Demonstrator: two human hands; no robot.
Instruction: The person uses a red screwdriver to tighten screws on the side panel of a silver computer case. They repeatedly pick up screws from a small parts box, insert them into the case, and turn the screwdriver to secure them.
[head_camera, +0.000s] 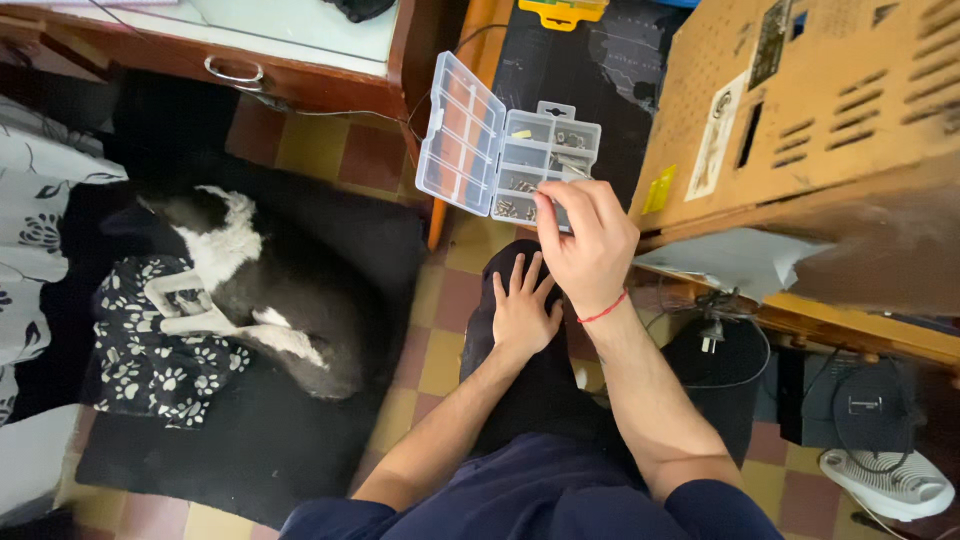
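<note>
My right hand (588, 235) reaches into a clear plastic compartment box (560, 140) with its lid (460, 135) flipped open to the left. Small metal screws and parts fill its compartments. My fingertips pinch at the lower compartments; whether they hold a part is hidden. A red thread circles that wrist. My left hand (522, 305) lies flat, fingers spread, on my dark-trousered knee just below the box.
A black and white dog (270, 290) lies on a dark mat left of my legs, beside a paw-print cloth (150, 360). A wooden perforated cabinet (830, 120) stands right. A wooden drawer (240, 70) is top left. Cables and a white fan (885, 485) sit lower right.
</note>
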